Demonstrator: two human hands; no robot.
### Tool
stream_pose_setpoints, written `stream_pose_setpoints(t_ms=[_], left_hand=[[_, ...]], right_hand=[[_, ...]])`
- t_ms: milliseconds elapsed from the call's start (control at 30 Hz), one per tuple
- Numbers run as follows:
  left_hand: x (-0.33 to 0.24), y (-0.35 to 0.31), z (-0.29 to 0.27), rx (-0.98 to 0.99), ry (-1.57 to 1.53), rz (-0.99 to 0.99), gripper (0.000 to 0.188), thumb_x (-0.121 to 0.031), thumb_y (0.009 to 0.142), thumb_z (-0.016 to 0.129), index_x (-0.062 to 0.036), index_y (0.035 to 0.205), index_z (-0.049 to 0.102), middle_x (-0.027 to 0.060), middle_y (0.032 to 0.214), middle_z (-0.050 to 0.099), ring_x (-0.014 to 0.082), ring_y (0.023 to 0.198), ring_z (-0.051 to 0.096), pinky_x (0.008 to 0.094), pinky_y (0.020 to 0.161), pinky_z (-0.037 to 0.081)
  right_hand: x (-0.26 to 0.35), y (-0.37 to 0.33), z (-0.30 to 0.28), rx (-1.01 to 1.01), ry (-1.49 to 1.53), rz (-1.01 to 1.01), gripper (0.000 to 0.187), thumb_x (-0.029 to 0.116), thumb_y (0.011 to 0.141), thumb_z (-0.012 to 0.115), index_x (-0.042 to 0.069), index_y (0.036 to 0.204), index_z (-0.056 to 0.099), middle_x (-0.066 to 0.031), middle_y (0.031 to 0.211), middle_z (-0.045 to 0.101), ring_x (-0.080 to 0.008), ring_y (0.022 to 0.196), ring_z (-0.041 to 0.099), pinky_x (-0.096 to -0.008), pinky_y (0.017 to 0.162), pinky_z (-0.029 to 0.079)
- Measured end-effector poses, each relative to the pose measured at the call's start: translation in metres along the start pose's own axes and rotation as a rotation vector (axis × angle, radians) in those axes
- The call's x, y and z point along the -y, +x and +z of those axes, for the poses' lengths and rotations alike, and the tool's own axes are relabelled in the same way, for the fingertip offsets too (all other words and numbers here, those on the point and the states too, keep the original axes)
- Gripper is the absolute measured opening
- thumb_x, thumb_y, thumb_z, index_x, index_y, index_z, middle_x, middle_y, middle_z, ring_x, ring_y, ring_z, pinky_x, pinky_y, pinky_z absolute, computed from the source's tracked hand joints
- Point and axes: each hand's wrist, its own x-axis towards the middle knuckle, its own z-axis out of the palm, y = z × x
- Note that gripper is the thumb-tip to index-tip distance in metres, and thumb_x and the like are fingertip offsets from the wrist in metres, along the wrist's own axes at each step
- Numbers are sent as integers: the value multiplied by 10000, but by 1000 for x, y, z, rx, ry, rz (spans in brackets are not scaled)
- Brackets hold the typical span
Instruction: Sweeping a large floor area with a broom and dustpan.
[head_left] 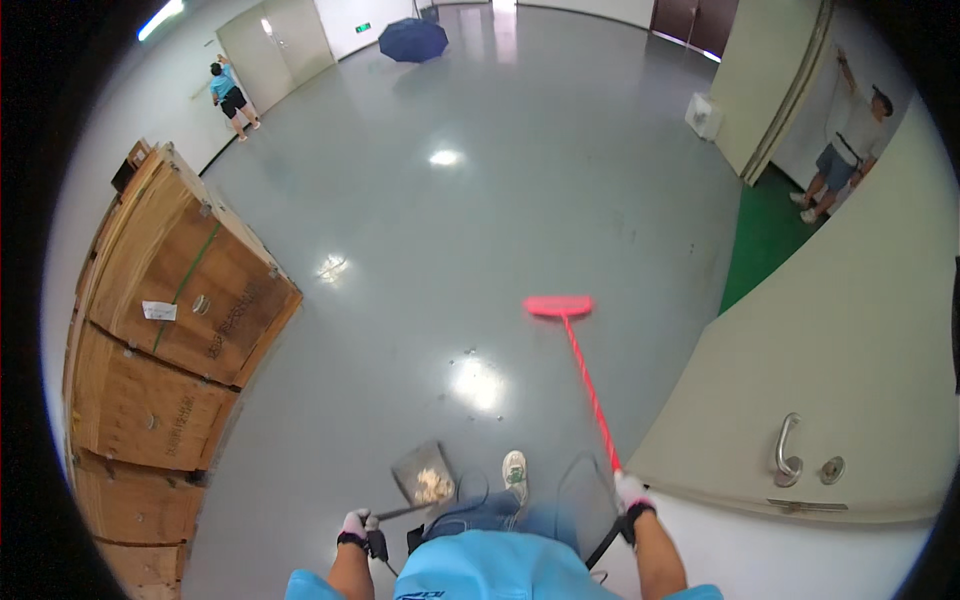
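My right hand [630,489], in a pale glove with a black strap at the wrist, is closed round the upper end of the red-and-white striped handle of a broom [590,388]. Its wide pinkish-red head [558,306] reaches out over the grey floor ahead, slightly blurred. At lower left, my gloved left hand [358,527] grips the dark handle of a dustpan [412,464]. A heap of pale, crumpled scraps [432,486] lies in the pan. The pan sits low in front of me, left of my white shoe [514,474].
Large wooden crates [165,400] line the left side. A beige door [830,400] with a lever handle stands close at right. One person [230,95] is at the far left wall, another [848,150] beyond the right doorway. A dark blue umbrella [413,40] lies far off.
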Motion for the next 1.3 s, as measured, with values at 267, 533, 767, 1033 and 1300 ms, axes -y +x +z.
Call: stream_pose_setpoints(t_ms=[267, 533, 767, 1033, 1300], left_hand=[[-87, 50, 146, -172, -45, 9, 135, -195, 740, 439, -111, 669, 362, 14, 452, 357, 106, 342, 318, 202, 277, 223], [-169, 100, 254, -67, -151, 64, 156, -223, 726, 442, -115, 645, 362, -5, 437, 342, 92, 335, 293, 200, 282, 212], [-255, 126, 341, -50, -317, -4, 170, -222, 748, 401, -114, 630, 345, -11, 459, 331, 87, 354, 303, 198, 301, 224], [-364, 185, 439, -175, -319, -23, 185, -206, 730, 421, -89, 607, 345, 9, 445, 344, 93, 343, 311, 200, 303, 227], [-503, 298, 490, -274, -187, -47, 192, -176, 729, 404, -90, 583, 314, 5, 448, 313, 104, 348, 283, 218, 324, 203]], right_hand=[[5, -22, -18, 57, -36, 124, 497, 426, 811, 297, -11, 847, 531, -204, 744, 560, -359, 619, 536, -438, 548, 402], [115, -9, -102, 171, -131, 34, 506, 417, 818, 285, -19, 719, 521, -191, 616, 542, -325, 573, 552, -411, 504, 413], [315, 199, -210, 93, -87, 76, 585, 485, 792, 258, -6, 964, 524, -225, 977, 504, -335, 980, 451, -409, 792, 367], [486, 284, -290, 28, 116, 7, 523, 442, 806, 292, -17, 751, 536, -142, 571, 529, -288, 509, 536, -373, 453, 412], [582, 232, -290, 149, 75, 225, 506, 433, 805, 315, -23, 829, 533, -140, 641, 541, -252, 527, 543, -358, 465, 422]])
